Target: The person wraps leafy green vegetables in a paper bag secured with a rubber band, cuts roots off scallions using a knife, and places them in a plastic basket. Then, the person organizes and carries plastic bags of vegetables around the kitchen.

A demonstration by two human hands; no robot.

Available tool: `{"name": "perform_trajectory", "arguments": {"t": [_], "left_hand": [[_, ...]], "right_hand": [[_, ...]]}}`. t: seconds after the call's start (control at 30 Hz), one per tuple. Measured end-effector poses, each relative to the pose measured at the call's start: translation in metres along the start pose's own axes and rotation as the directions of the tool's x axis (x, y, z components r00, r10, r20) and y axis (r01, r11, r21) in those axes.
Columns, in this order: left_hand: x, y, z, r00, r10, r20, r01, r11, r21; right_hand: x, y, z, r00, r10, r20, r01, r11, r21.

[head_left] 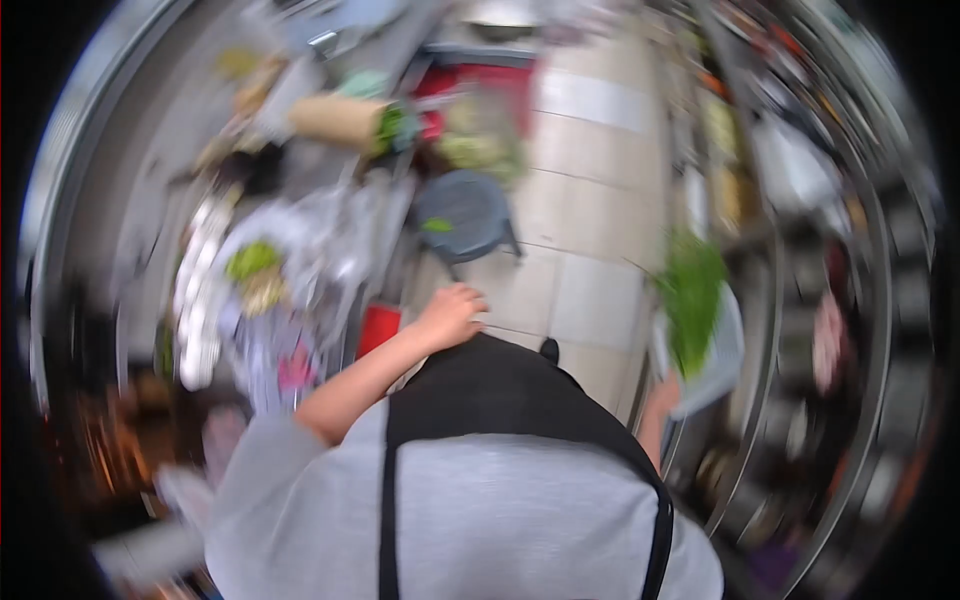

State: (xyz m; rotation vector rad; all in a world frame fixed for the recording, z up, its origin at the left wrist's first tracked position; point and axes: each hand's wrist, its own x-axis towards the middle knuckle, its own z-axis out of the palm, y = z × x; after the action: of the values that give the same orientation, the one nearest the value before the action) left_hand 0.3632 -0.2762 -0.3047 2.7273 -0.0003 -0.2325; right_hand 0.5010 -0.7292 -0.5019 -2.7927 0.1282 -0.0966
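Observation:
My right hand (660, 396) grips the lower left edge of a white basket (728, 350), held out at my right side. Long green leafy stalks (692, 300) lie in the basket and stick out past its far end. In front of my black apron, my left hand (456, 316) hangs with its fingers curled; motion blur hides whether anything is in them. Just beyond that hand stands a grey-blue stool (466, 214) with a small green scrap on its seat.
A red crate (515, 90) with pale green vegetables is on the tiled floor (575, 200) past the stool. Plastic bags (330, 235) and a tan roll-shaped bundle (335, 120) with greens lie at the left. Metal shelves (765, 330) with containers line the right.

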Motion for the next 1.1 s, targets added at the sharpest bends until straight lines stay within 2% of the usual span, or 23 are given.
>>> {"name": "perform_trajectory", "arguments": {"t": [0.07, 0.1, 0.13, 0.17, 0.23, 0.3, 0.4, 0.5, 0.53, 0.6, 0.63, 0.7, 0.73, 0.8, 0.83, 0.87, 0.9, 0.93, 0.97, 1.0, 1.03, 1.07, 1.1], "left_hand": [[-0.002, 0.009, 0.017, 0.995, -0.096, 0.000, 0.096, 0.995, 0.037], [0.001, 0.016, 0.017, 0.983, -0.173, 0.066, 0.169, 0.984, 0.063], [0.005, 0.022, 0.019, 0.962, -0.234, 0.140, 0.224, 0.971, 0.083], [0.006, 0.026, 0.022, 0.942, -0.315, 0.114, 0.308, 0.948, 0.080], [0.008, 0.029, 0.027, 0.941, -0.329, 0.078, 0.322, 0.942, 0.092], [0.006, 0.030, 0.028, 0.909, -0.410, 0.074, 0.404, 0.911, 0.085], [-0.012, 0.021, 0.047, 0.882, -0.470, 0.047, 0.467, 0.882, 0.062], [-0.045, 0.009, 0.067, 0.769, -0.627, 0.125, 0.633, 0.774, -0.008], [-0.059, 0.007, 0.072, 0.761, -0.638, 0.116, 0.644, 0.765, -0.012], [-0.087, 0.005, 0.083, 0.621, -0.752, 0.221, 0.780, 0.620, -0.082], [-0.099, 0.001, 0.093, 0.609, -0.764, 0.214, 0.791, 0.604, -0.097], [-0.128, -0.009, 0.118, 0.458, -0.847, 0.270, 0.878, 0.381, -0.291], [-0.142, -0.019, 0.135, 0.434, -0.859, 0.271, 0.885, 0.350, -0.307], [-0.167, -0.043, 0.162, 0.343, -0.908, 0.240, 0.805, 0.152, -0.574], [-0.174, -0.039, 0.140, 0.255, -0.897, 0.362, 0.803, -0.013, -0.596], [-0.184, -0.044, 0.147, 0.245, -0.900, 0.360, 0.793, -0.028, -0.609], [-0.196, -0.055, 0.161, 0.197, -0.943, 0.267, 0.719, -0.046, -0.694], [-0.208, -0.063, 0.168, 0.134, -0.976, 0.172, 0.633, -0.049, -0.772], [-0.218, -0.058, 0.157, 0.124, -0.955, 0.270, 0.542, -0.163, -0.824], [-0.226, -0.047, 0.149, 0.105, -0.961, 0.257, 0.519, -0.167, -0.838], [-0.233, -0.033, 0.141, -0.016, -0.955, 0.297, 0.267, -0.290, -0.919], [-0.244, -0.026, 0.139, -0.116, -0.925, 0.361, -0.012, -0.363, -0.932], [-0.266, -0.035, 0.167, -0.107, -0.871, 0.479, -0.267, -0.439, -0.858]], "right_hand": [[0.047, 0.081, 0.048, 0.994, -0.039, -0.105, 0.023, 0.989, -0.146], [0.067, 0.098, 0.050, 0.994, -0.002, -0.105, -0.016, 0.984, -0.178], [0.088, 0.112, 0.050, 0.992, 0.126, 0.008, -0.119, 0.951, -0.284], [0.107, 0.121, 0.051, 0.981, 0.184, 0.056, -0.155, 0.930, -0.334], [0.135, 0.131, 0.053, 0.962, 0.251, 0.109, -0.194, 0.906, -0.375], [0.161, 0.130, 0.056, 0.957, 0.256, 0.137, -0.191, 0.910, -0.368], [0.190, 0.125, 0.065, 0.958, 0.235, 0.163, -0.171, 0.927, -0.332], [0.211, 0.106, 0.075, 0.964, 0.193, 0.186, -0.141, 0.955, -0.260], [0.217, 0.095, 0.080, 0.966, 0.173, 0.194, -0.129, 0.966, -0.223], [0.228, 0.069, 0.089, 0.972, 0.109, 0.207, -0.084, 0.988, -0.130], [0.232, 0.050, 0.094, 0.974, 0.059, 0.220, -0.046, 0.997, -0.066], [0.233, 0.001, 0.111, 0.965, -0.057, 0.254, 0.035, 0.995, 0.088], [0.229, -0.032, 0.123, 0.947, -0.140, 0.290, 0.090, 0.980, 0.179], [0.203, -0.108, 0.151, 0.872, -0.383, 0.306, 0.286, 0.904, 0.318], [0.183, -0.151, 0.182, 0.768, -0.620, 0.162, 0.594, 0.783, 0.185], [0.160, -0.200, 0.199, 0.657, -0.737, 0.158, 0.668, 0.666, 0.330], [0.136, -0.251, 0.202, 0.536, -0.813, 0.227, 0.707, 0.579, 0.406], [0.106, -0.300, 0.197, 0.499, -0.808, 0.313, 0.615, 0.584, 0.529], [0.073, -0.347, 0.187, 0.442, -0.808, 0.391, 0.505, 0.584, 0.635], [0.042, -0.390, 0.169, 0.358, -0.808, 0.468, 0.462, 0.589, 0.663], [0.022, -0.418, 0.192, 0.277, -0.870, 0.408, 0.448, 0.493, 0.746], [-0.001, -0.445, 0.192, 0.252, -0.883, 0.396, 0.457, 0.469, 0.756], [-0.025, -0.470, 0.187, 0.178, -0.893, 0.414, 0.527, 0.442, 0.726]]}}
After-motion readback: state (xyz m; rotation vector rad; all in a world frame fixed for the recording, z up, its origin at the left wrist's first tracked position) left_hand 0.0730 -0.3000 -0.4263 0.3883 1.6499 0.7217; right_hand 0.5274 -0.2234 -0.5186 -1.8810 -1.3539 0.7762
